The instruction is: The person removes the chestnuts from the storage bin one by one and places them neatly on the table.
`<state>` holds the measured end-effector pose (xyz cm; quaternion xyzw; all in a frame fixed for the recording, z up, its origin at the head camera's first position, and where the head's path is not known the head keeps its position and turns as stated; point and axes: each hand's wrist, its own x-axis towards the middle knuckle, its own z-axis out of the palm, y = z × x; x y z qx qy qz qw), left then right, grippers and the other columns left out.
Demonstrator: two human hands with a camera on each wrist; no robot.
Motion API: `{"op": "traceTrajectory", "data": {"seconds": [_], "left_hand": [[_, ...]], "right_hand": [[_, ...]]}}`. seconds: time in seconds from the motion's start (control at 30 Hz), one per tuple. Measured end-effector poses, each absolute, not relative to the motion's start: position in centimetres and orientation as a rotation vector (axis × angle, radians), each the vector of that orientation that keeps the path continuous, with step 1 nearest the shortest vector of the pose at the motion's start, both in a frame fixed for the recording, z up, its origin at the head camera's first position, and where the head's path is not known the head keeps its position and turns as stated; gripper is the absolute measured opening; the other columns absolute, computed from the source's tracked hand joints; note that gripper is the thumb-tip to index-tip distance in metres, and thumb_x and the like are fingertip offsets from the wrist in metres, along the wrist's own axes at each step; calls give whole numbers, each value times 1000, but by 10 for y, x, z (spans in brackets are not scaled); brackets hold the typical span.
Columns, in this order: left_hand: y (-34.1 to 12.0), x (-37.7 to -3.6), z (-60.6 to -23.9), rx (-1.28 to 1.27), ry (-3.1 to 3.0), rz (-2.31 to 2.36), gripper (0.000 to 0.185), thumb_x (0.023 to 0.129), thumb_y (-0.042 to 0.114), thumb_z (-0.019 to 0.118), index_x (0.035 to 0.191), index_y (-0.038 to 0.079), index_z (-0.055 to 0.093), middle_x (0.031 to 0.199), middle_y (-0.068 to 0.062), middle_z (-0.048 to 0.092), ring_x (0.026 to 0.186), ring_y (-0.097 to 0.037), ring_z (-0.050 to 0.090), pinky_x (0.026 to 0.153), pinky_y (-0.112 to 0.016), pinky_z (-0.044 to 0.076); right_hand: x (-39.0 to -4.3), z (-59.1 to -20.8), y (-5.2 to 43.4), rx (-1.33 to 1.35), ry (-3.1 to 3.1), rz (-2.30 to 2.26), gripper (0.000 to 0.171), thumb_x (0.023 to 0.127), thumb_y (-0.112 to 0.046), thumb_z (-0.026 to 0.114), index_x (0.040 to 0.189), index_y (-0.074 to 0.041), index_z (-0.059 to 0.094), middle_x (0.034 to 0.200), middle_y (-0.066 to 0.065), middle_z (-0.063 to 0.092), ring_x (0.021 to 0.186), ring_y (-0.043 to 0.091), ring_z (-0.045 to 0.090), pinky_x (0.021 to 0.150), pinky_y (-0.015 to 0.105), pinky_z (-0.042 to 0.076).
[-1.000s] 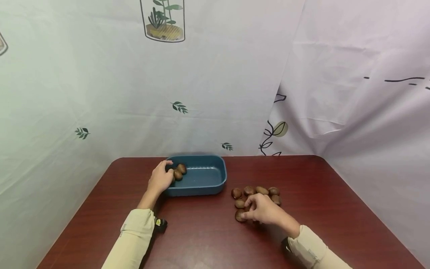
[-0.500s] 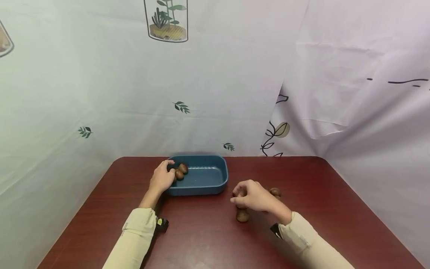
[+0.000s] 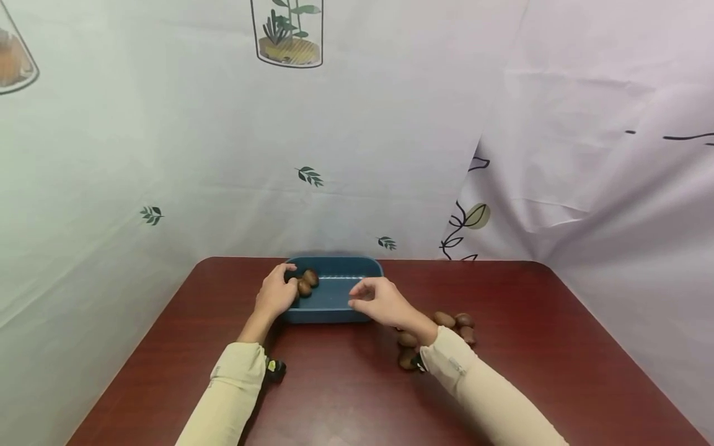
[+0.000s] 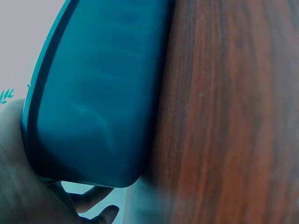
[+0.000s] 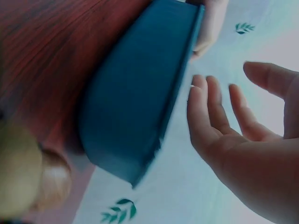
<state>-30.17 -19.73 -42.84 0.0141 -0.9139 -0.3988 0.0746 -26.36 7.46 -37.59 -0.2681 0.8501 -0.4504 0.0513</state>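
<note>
On the table sits a rectangular blue plastic bin (image 3: 334, 316), with several brown chestnuts (image 3: 310, 277) at its left end. My left hand (image 3: 275, 296) grips that end, thumb over the rim. In the left wrist view, fingers (image 4: 108, 213) show past the bin's corner. My right hand (image 3: 379, 300) is over the bin's front right part, its thumb and fingers apart. The right wrist view shows its fingers (image 5: 199, 109) loosely bent beside the rim, with nothing visible between them. More chestnuts (image 3: 444, 319) lie to the right, partly hidden by the right forearm.
The dark red wooden table (image 3: 329, 384) has rounded far corners. Behind it and at both sides hangs a pale cloth (image 3: 357, 136) printed with leaves and jars. The bin stands near the table's far edge.
My right hand has moved from the loose chestnuts leftward and away from me to above the bin. My left hand stays on the bin's end. The head view has shifted slightly.
</note>
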Motion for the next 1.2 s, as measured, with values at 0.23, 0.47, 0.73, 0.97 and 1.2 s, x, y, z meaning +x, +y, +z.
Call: {"op": "traceTrajectory", "data": {"seconds": [0.23,0.47,0.73,0.97,1.2], "left_hand": [[-196,-303,-424,43,-2715,-1200,44,99,22,41,141,15,50,152,-9,42,116,-36,51,85,-54,39],[-192,-302,-421,45,-2720,-1190,44,98,22,41,140,14,51,152,-10,42,122,-39,51,90,-59,40],[-196,-300,-418,73,-2725,-1182,43,99,23,41,140,16,50,151,-9,43,121,-38,51,90,-59,39],[-195,-298,-425,82,-2721,-1169,43,99,22,42,140,13,51,150,-11,44,120,-37,52,89,-59,40],[-193,-296,-427,84,-2724,-1171,44,98,22,44,140,12,51,149,-11,45,115,-35,53,86,-56,41]], "right_hand": [[-291,-383,37,-766,2607,-1398,18,91,-14,70,107,-7,71,103,5,71,94,19,67,78,34,54],[-314,-400,12,-572,2497,-1419,33,92,-13,68,123,0,66,101,10,72,86,26,70,68,32,56],[-330,-405,-6,-381,2197,-1617,46,94,-10,65,137,1,54,112,18,68,97,34,70,74,37,58],[-339,-422,-23,-331,2200,-1659,48,90,-7,68,135,1,55,117,19,67,102,31,68,76,39,57],[-337,-425,-23,-343,2161,-1638,58,89,-10,70,143,-3,48,128,20,60,108,32,66,80,42,57]]}}
